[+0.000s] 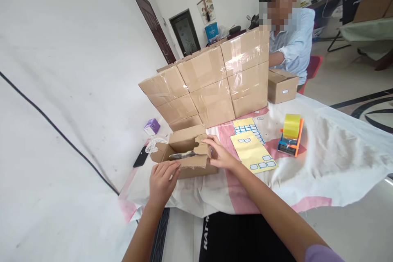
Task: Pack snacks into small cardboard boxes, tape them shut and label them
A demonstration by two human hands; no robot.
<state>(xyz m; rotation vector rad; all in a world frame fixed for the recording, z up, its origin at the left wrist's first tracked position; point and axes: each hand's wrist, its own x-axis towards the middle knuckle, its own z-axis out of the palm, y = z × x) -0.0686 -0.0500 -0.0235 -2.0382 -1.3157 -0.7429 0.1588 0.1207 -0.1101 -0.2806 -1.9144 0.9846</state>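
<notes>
An open cardboard box [196,170] stands on the cloth in front of me, its flaps raised. Inside lies something dark and pale that I cannot make out. My left hand [163,178] is closed on the left part of the near flap, thumb and fingers at its edge. At the right end, my right hand [218,152] grips the side flap [201,147] between thumb and fingers.
Behind the box rises a wall of taped cartons [211,86]. Label sheets [253,151] and a tape dispenser [290,135] lie to the right. A purple-white box [152,127] and a black phone [141,157] are at left. A person [296,37] sits beyond, beside a closed carton [282,88].
</notes>
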